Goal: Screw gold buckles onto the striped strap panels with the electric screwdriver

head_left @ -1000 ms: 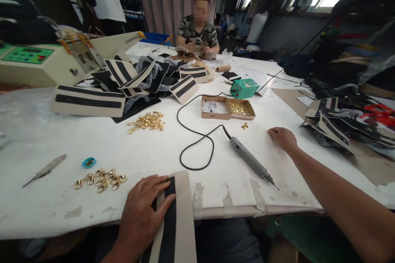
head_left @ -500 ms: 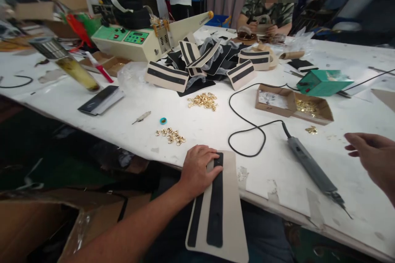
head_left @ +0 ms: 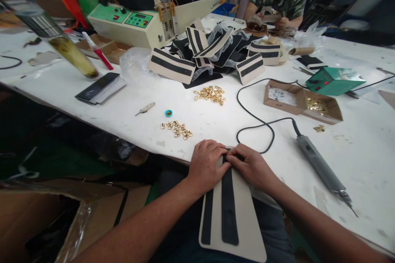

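Hands are touching atop the striped panel (head_left: 230, 213), which is overhanging the near edge of the table (head_left: 364, 148): left hand (head_left: 207, 163) pressing flat, right hand (head_left: 251, 166) fingering the stripe, grip unclear. It's looking early, with gold rings (head_left: 177, 128) lying loose on the table.

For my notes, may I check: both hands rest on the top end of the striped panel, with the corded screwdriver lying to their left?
Not quite: in the head view the corded screwdriver lies to their right. The left hand and right hand do both rest on the top end of the striped panel.
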Motion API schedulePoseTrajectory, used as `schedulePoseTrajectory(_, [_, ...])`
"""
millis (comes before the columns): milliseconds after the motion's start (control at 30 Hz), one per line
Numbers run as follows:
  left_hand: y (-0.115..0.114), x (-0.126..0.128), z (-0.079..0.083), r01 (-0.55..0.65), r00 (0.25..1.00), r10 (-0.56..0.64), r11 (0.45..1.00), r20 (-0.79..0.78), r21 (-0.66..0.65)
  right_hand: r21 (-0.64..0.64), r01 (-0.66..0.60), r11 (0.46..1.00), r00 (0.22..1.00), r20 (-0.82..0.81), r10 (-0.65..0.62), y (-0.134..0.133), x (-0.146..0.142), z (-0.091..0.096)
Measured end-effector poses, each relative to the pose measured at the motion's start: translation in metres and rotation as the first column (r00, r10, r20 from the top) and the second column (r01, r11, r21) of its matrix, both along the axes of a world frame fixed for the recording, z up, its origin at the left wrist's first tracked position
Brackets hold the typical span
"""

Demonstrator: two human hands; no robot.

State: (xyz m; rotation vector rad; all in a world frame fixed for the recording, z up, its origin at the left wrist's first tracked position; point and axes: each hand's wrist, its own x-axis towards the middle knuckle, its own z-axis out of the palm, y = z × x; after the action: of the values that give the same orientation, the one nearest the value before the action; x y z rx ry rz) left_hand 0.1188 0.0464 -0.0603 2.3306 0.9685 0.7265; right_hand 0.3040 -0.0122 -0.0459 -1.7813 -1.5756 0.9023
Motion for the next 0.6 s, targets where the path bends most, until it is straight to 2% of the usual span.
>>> schedulePoseTrajectory(133, [0.0, -0.001, -0.002, 0.0, 1.0, 0.0, 1.0, 0.004, -0.002, -0.017, -0.002, 1.0, 1.0, 0.015, 0.002, -0.001, 0.0, 0.001])
schedulePoseTrajectory(433, [0.0, -0.002, -0.005, 0.008, 1.0, -0.008, 1.0, 0.01, -0.008, -0.143, 0.092, 0.985, 0.996, -0.003, -0.093, 0.006, -0.002, 0.005])
schedulePoseTrajectory(600, [0.0, -0.002, -0.004, 0.018, 1.0, -0.017, 1.0, 0.019, -0.025, -0.204, 0.063, 0.977, 0.998, 0.0, -0.065, 0.012, 0.003, 0.007])
